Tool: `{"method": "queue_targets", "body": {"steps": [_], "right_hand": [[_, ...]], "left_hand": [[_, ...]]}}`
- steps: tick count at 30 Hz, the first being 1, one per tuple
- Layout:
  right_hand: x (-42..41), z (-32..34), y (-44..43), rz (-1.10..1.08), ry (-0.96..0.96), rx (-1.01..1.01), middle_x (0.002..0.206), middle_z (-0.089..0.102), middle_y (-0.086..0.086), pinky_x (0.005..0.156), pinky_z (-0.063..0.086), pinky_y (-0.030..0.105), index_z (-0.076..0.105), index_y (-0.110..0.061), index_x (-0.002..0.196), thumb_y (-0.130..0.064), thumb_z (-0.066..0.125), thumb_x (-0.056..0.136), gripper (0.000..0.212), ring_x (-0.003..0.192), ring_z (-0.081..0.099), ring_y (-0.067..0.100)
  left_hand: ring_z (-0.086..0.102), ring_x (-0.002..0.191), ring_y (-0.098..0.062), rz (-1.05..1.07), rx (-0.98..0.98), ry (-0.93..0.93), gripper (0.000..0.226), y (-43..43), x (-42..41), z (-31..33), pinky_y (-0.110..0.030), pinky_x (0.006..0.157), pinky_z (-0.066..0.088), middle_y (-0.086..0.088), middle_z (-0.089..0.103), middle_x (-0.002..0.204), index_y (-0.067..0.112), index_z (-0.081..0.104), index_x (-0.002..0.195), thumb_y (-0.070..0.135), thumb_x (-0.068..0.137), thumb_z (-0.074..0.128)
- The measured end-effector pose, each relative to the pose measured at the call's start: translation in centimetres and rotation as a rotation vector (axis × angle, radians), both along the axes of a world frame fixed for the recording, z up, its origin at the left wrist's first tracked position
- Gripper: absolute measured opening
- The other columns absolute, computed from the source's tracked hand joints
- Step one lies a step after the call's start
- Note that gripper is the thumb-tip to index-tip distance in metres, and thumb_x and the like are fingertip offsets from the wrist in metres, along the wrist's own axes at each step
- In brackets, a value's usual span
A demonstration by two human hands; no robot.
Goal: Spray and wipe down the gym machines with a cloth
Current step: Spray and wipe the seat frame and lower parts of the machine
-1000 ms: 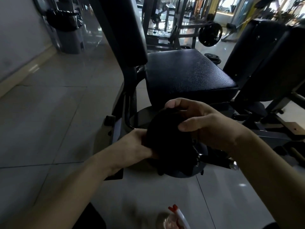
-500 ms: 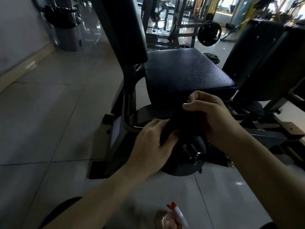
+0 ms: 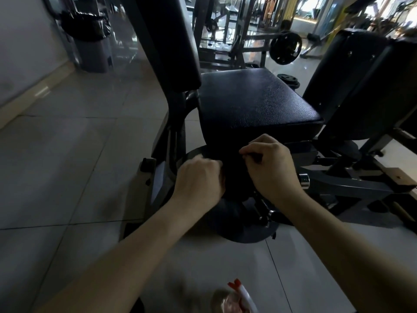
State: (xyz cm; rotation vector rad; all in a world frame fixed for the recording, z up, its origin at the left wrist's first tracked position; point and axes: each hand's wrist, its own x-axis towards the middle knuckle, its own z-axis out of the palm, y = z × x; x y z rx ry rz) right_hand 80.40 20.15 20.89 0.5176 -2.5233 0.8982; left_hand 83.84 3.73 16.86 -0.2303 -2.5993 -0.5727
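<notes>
Spray bottle (image 3: 237,298) blurred, cut by bottom edge. Cloth (image 3: 235,179) mostly hidden between left hand (image 3: 198,179) and right hand (image 3: 270,168), outline lost against seat (image 3: 255,98).

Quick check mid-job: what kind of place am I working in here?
A gym, almost certainly: a black padded machine seat ahead, a weight plate on a bar behind it, an upholstered back pad at right. Your left hand and right hand grip a dark cloth.
</notes>
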Motion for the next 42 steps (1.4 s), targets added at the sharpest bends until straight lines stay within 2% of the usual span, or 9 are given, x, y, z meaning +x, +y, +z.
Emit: {"method": "queue_targets", "body": {"steps": [4,6,9,12,16,21,29,38,42], "right_hand": [[0.4,0.3,-1.4,-0.03,0.248,0.201,0.092,0.054,0.002,0.065,0.049,0.03,0.079,-0.013,0.092,-0.007,0.06,0.084,0.022,0.087,0.055,0.022],[1.1,0.1,-2.0,0.068,0.125,0.369,0.096,0.053,0.004,0.07,0.051,0.036,0.077,-0.014,0.097,-0.019,0.059,0.079,0.026,0.093,0.054,0.026],[1.7,-1.0,-2.1,0.168,-0.117,0.65,0.111,0.05,0.005,0.08,0.053,0.039,0.062,-0.017,0.112,-0.041,0.066,0.081,0.04,0.105,0.053,0.028],[1.6,-1.5,-2.9,0.128,-0.08,0.749,0.117,0.051,0.008,0.081,0.054,0.039,0.056,-0.016,0.119,-0.048,0.073,0.083,0.052,0.107,0.055,0.027],[1.0,-1.6,-4.0,0.121,0.006,0.897,0.119,0.052,0.009,0.079,0.05,0.036,0.056,-0.013,0.122,-0.05,0.064,0.091,0.048,0.106,0.056,0.027],[0.3,-1.6,-1.6,0.294,0.005,0.763,0.117,0.049,0.0,0.083,0.05,0.036,0.062,-0.02,0.122,-0.053,0.058,0.093,0.044,0.105,0.053,0.022],[-0.5,-0.9,2.0,0.289,0.038,0.417,0.092,0.057,-0.005,0.072,0.051,0.03,0.075,-0.015,0.099,-0.019,0.066,0.094,0.011,0.083,0.061,0.016],[0.5,-0.3,0.6,0.039,0.065,0.275,0.085,0.058,-0.007,0.065,0.046,0.032,0.063,-0.02,0.087,-0.036,0.057,0.097,0.02,0.075,0.056,0.015],[1.1,-1.1,-2.0,0.107,0.025,0.375,0.097,0.058,-0.004,0.07,0.045,0.031,0.065,-0.023,0.103,-0.045,0.059,0.095,0.025,0.09,0.055,0.015]], "left_hand": [[0.057,0.074,-0.028,0.098,-0.142,0.073,0.019,-0.3,-0.4,0.9,-0.031,0.062,0.03,-0.005,0.061,0.075,0.017,0.061,0.068,0.022,0.086,0.065],[0.06,0.073,-0.027,0.13,-0.043,0.038,0.019,-0.8,-0.9,1.0,-0.031,0.058,0.03,-0.002,0.063,0.076,0.021,0.055,0.074,0.028,0.088,0.065],[0.063,0.072,-0.016,0.124,0.149,-0.061,0.012,-2.2,-1.1,0.9,-0.029,0.056,0.042,0.007,0.065,0.079,0.023,0.063,0.086,0.031,0.093,0.067],[0.063,0.075,-0.005,0.089,0.307,-0.052,0.003,-3.4,0.3,0.3,-0.021,0.061,0.048,0.014,0.065,0.084,0.024,0.069,0.094,0.026,0.096,0.067],[0.061,0.087,-0.007,0.013,0.234,-0.003,0.013,-4.3,1.9,-0.8,-0.03,0.076,0.054,0.011,0.064,0.095,0.021,0.075,0.103,0.018,0.091,0.07],[0.054,0.101,-0.012,-0.09,0.038,-0.007,0.03,-4.0,2.5,-1.0,-0.034,0.087,0.051,0.008,0.062,0.105,0.02,0.074,0.117,0.026,0.087,0.072],[0.053,0.097,-0.01,0.028,0.157,0.017,0.029,-4.3,2.8,-2.3,-0.024,0.079,0.044,0.009,0.06,0.099,0.017,0.074,0.112,0.029,0.086,0.077],[0.061,0.091,-0.009,0.151,0.534,-0.022,0.009,-4.4,2.9,-2.9,-0.037,0.082,0.057,0.013,0.059,0.096,0.022,0.072,0.101,0.019,0.094,0.067],[0.062,0.096,-0.005,-0.021,0.388,0.047,0.019,-3.6,3.4,-2.5,-0.038,0.089,0.056,0.012,0.064,0.104,0.02,0.073,0.109,0.021,0.09,0.07]]}}
